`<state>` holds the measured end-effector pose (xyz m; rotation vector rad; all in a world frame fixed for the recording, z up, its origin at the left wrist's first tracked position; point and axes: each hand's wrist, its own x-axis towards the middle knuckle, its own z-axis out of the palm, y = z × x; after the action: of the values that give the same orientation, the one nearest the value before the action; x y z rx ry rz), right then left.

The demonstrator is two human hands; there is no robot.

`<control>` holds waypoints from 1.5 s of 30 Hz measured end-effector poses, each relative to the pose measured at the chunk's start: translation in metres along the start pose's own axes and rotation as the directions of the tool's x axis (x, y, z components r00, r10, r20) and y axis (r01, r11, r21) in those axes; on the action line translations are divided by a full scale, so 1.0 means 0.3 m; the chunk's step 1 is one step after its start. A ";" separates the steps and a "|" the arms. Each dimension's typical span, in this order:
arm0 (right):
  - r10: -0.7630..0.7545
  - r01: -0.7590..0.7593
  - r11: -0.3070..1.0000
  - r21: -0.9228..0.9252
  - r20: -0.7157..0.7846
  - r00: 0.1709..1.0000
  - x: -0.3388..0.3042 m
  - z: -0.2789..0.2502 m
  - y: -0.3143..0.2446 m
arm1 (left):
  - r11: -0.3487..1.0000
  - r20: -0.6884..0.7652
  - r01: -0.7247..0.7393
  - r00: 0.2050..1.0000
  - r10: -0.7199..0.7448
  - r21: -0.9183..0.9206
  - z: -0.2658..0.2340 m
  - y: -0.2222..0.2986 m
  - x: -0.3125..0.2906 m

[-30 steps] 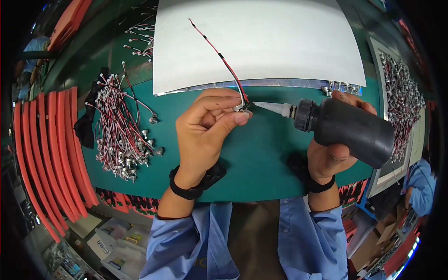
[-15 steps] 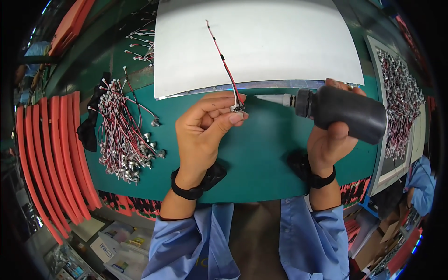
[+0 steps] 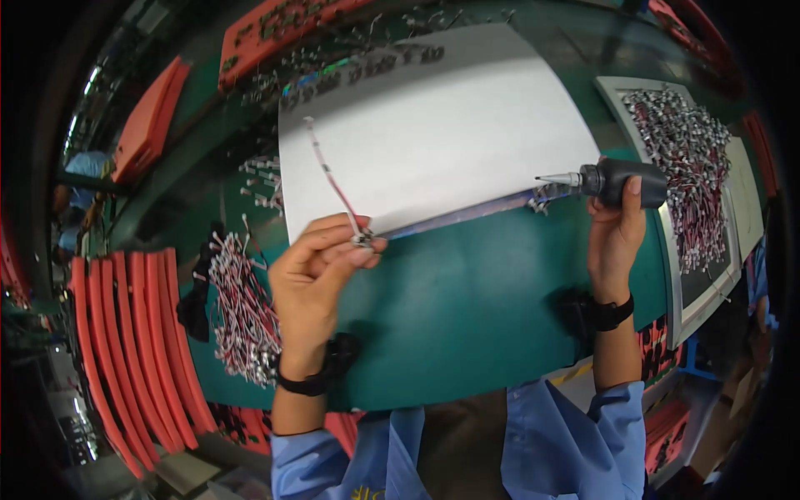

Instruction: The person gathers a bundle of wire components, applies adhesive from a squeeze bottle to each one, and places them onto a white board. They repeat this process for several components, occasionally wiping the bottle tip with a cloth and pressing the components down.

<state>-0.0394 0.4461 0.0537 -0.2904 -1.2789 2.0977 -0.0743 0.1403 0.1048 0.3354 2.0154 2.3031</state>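
My left hand (image 3: 307, 271) pinches a small wired potentiometer (image 3: 362, 240) between thumb and fingers. Its thin red-and-white lead (image 3: 332, 179) rises up and left over a large white sheet (image 3: 442, 117). Off to the right, my right hand (image 3: 615, 242) grips a dark grey squeeze bottle (image 3: 635, 183). The bottle lies nearly level, its pale tapered nozzle (image 3: 562, 179) pointing left, well apart from the potentiometer. Below the nozzle, a few small metal parts (image 3: 540, 202) show at the sheet's front edge. Both hands are above the green mat (image 3: 450, 308).
A pile of wired potentiometers (image 3: 242, 312) lies left of my left hand, beside red foam strips (image 3: 137, 350). At right, a pale-framed tray (image 3: 683, 308) holds a heap of similar wired parts (image 3: 687, 167). More parts stand along the sheet's far edge, near a red foam block (image 3: 267, 37).
The view has turned and shifted, showing more of the far side. My right hand has drawn the bottle rightward, away from the potentiometer. My left hand still holds the potentiometer.
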 end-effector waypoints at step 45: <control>0.018 -0.016 1.000 0.010 -0.191 0.981 0.096 -0.207 -0.015 | 0.548 0.285 -0.284 0.955 0.086 0.787 0.248 0.070 0.675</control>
<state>-0.0286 0.5097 0.0306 -0.4882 -1.1574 2.0343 -0.2544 0.2479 0.1591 0.8309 2.8968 1.0944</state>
